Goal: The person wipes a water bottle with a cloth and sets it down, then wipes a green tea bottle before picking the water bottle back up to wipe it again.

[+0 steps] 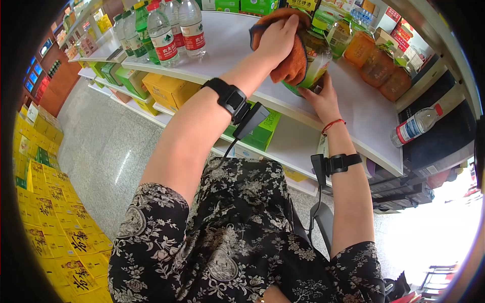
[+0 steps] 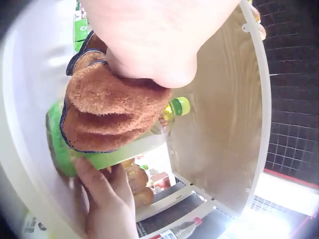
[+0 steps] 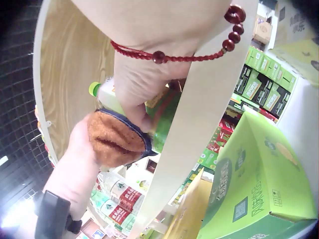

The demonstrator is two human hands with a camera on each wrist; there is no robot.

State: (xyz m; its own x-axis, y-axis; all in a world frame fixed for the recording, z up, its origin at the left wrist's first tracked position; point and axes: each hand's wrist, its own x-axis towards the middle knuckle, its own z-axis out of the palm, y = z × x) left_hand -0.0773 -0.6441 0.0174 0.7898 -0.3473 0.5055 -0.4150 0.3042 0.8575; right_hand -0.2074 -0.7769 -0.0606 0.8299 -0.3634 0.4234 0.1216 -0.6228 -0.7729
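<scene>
Far left: yellow cartons (image 1: 55,217), stacked on the floor, lettered in black. On the white shelf (image 1: 225,53), left part: clear water bottles (image 1: 165,43) with red labels, grouped upright; a green bottle (image 1: 143,34) is set among them. Below, on a lower tier: a yellow box (image 1: 169,91).

Centre: the left hand (image 1: 277,43), banded at the wrist in black, is curled over a rust-brown cloth (image 1: 294,64) edged in dark blue. The cloth is held against a large drink bottle (image 1: 317,56) with a green label, tilted above the front part of the shelf. The bottle is placed to the right of and beneath the left hand, with the cloth between. Its long axis is slanted: base directed toward the person, green cap (image 2: 183,105) away.

Right of centre: the right hand (image 1: 323,99), with a red bracelet (image 1: 333,123) at the wrist, is closed on the bottle near its base, bare skin against it; of the two, it is the nearer to the base end.

Right: orange drink bottles (image 1: 379,68), grouped; a red-capped water bottle (image 1: 415,126), laid over near the shelf's right edge.

Obscured: the bottle's middle, by cloth; most left fingertips. Whether the base is rested on the shelf cannot be told. Lower right is washed out by glare.
</scene>
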